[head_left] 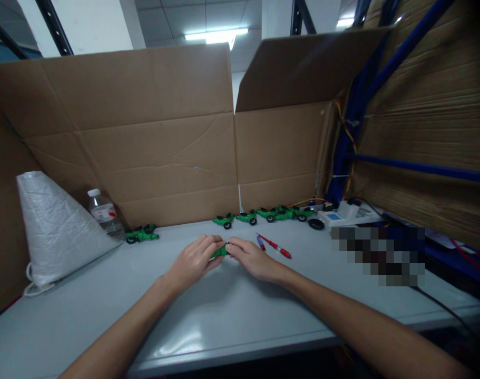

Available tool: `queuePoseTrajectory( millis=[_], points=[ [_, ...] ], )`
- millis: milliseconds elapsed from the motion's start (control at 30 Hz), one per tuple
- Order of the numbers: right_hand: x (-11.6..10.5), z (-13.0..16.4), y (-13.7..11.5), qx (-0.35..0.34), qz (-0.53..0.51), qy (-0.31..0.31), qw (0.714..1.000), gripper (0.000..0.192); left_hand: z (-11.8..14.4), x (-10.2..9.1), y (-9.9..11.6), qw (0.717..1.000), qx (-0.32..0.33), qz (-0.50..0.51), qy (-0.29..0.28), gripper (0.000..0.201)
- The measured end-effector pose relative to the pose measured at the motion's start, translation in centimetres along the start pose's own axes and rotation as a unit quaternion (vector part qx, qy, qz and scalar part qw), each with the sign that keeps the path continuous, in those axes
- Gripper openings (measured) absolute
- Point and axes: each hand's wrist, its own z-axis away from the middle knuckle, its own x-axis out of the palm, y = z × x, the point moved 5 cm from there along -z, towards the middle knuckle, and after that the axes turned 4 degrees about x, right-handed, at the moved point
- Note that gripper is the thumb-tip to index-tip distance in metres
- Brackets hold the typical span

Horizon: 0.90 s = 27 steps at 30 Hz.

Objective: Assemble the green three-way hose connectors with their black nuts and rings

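Assembly seemed under way: left hand (194, 260) and right hand (253, 259) pinched a small green toy part (219, 251) between fingertips, though what it needed next stayed hidden.

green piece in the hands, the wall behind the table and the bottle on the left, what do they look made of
Green piece, gripped by the left hand and right hand: probably moulded plastic, judging by its bright even colour; mostly hidden.
Wall: brown corrugated cardboard, matte, with fold creases.
Bottle: clear plastic by its see-through body, with a white cap and a label.
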Motion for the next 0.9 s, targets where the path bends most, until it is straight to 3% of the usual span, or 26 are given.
queuePoseTrajectory(
  millis=[67, 167, 300, 400, 667, 900],
  points=[
    [0.0, 0.1, 0.0, 0.003, 0.015, 0.001, 1.000, 0.036, -0.1, 0.1, -0.1, 1.000, -0.006, 0.015, 0.000, 0.029],
    [-0.3, 0.4, -0.7, -0.026, 0.118, 0.030, 0.992, 0.032, -0.4, -0.1, -0.3, 0.995, -0.039, 0.091, 0.026, 0.025],
    [-0.9, 0.9, -2.2, -0.104, 0.273, 0.065, 0.954, 0.024, -0.9, -0.3, -0.7, 0.971, -0.112, 0.197, 0.072, 0.024],
    [-1.1, 1.1, -2.8, -0.150, 0.319, 0.063, 0.934, 0.025, -1.1, -0.1, -0.7, 0.955, -0.155, 0.245, 0.070, 0.027],
    [-1.4, 1.4, -2.3, -0.192, 0.304, 0.056, 0.931, 0.027, -1.3, 0.0, 0.1, 0.930, -0.168, 0.320, 0.072, 0.026],
    [-1.1, 1.5, -2.0, -0.136, 0.195, 0.063, 0.969, 0.032, -1.3, -0.4, 0.6, 0.944, -0.147, 0.287, 0.067, 0.022]
  ],
)
